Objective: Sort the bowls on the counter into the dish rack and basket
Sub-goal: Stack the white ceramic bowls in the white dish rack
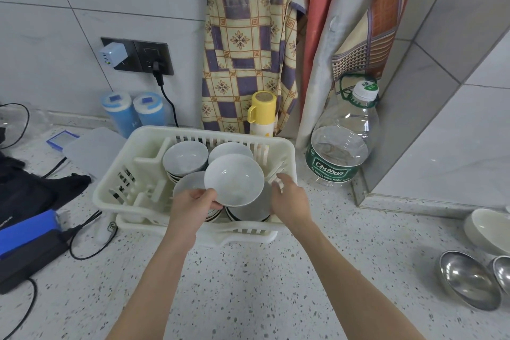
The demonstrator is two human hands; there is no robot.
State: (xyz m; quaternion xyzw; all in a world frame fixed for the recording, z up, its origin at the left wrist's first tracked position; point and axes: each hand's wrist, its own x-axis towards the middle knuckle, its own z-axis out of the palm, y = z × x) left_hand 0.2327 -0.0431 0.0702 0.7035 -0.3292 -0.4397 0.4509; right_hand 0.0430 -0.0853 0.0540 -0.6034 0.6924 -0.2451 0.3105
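Your left hand point(193, 203) holds a white bowl point(234, 179) by its near-left rim: the thumb lies over the rim's inside edge and the fingers are curled under it, out of sight. The bowl is tilted, its inside facing you, and it hangs over the rack point(193, 174), above the stacks already standing there. It overlaps the two near stacks, so you cannot tell whether it touches them.

Your right hand point(289, 199) is just beside the bowl's right edge, over the right end of the rack. Its fingers point(277, 183) are loosely bent and a little apart, and they grip nothing. Whether their tips touch the near-right stack point(254, 211) cannot be made out.

In the rack, four stacks of white bowls with dark bands stand in two rows: one at the far left point(185, 159), one at the far right point(230, 149), one at the near left point(189, 182) partly behind your left hand, and the near-right one under the held bowl.

The rack sits on the speckled worktop point(248, 284), against the tiled wall. At the far right of the worktop lie two steel bowls point(469, 279) and a white bowl point(488, 229), well apart from both hands. A large water bottle point(342, 141) stands just right of the rack, and a yellow flask point(262, 114) stands behind it.
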